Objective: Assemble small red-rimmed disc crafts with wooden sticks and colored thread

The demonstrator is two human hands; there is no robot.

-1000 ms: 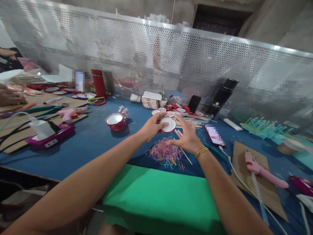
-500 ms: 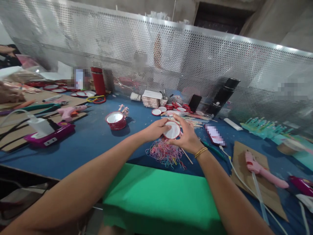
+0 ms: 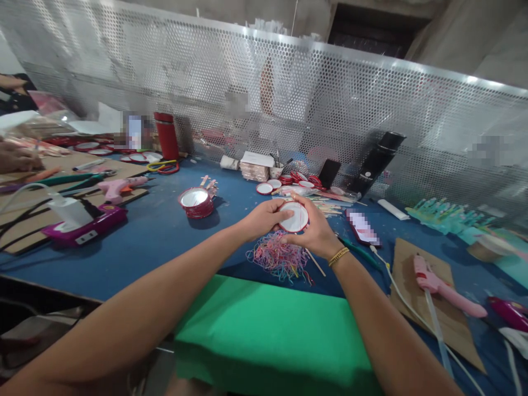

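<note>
Between both hands is a round white disc with a red rim (image 3: 294, 219), its white face toward me. My left hand (image 3: 268, 217) pinches its left edge, thumb resting on the white face. Around the right edge curve the fingers of my right hand (image 3: 315, 228), which wears a gold bracelet at the wrist; its thumb lies near the lower rim. Just below the disc lies a tangled heap of pink, purple and blue threads (image 3: 280, 256), with a thin stick (image 3: 315, 263) beside it. A stack of similar red-rimmed discs (image 3: 196, 203) stands to the left.
A pink glue gun (image 3: 445, 291) rests on cardboard (image 3: 454, 335) at right, near a phone (image 3: 363, 227) and cable. Another glue gun (image 3: 117, 188) and a purple power strip (image 3: 88, 226) lie left. Another person's hand (image 3: 18, 158) shows at far left. Behind stands a perforated metal panel (image 3: 198, 82).
The disc has shifted slightly to the right and sits closer against my right palm. Both hands keep their hold, and the left hand has moved a little with it.
</note>
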